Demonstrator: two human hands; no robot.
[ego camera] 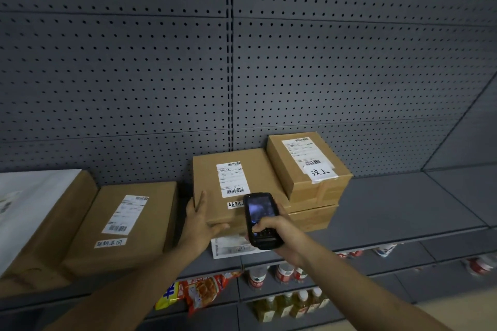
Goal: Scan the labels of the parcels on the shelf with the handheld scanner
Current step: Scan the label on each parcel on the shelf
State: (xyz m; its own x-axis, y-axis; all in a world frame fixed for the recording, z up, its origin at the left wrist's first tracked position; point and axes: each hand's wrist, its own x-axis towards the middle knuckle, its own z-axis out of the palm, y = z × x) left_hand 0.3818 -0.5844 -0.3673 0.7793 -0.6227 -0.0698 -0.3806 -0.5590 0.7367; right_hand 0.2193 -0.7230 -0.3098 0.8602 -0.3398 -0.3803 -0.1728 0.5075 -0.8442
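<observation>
I inspect the shelf (403, 212) from left to right. At far left lies a large box (53, 223) with a white sheet on top, its label not readable. Just beside it, a flat parcel (134, 223) lies label up, barcode facing me and unobstructed.

Next, my left hand (200, 226) rests open, fingers spread, against the left edge and front corner of the middle parcel (212, 183). I judge it is steadying that parcel so the label (232, 179) stays square to the reader. It grips nothing.

My right hand (279, 236) is closed around the scanner (259, 219), thumb on the keypad, screen toward me, head aimed up at the middle parcel's label. The scanner sits just in front of that parcel, near the lower barcode; this appears to be the scan in hand.

To the right, a small box (309, 164) sits on a flatter one, touching the middle parcel, label up. I take it as next.

Below, bottles (285, 274) and a snack bag (204, 293) occupy lower shelves; not part of the task.
</observation>
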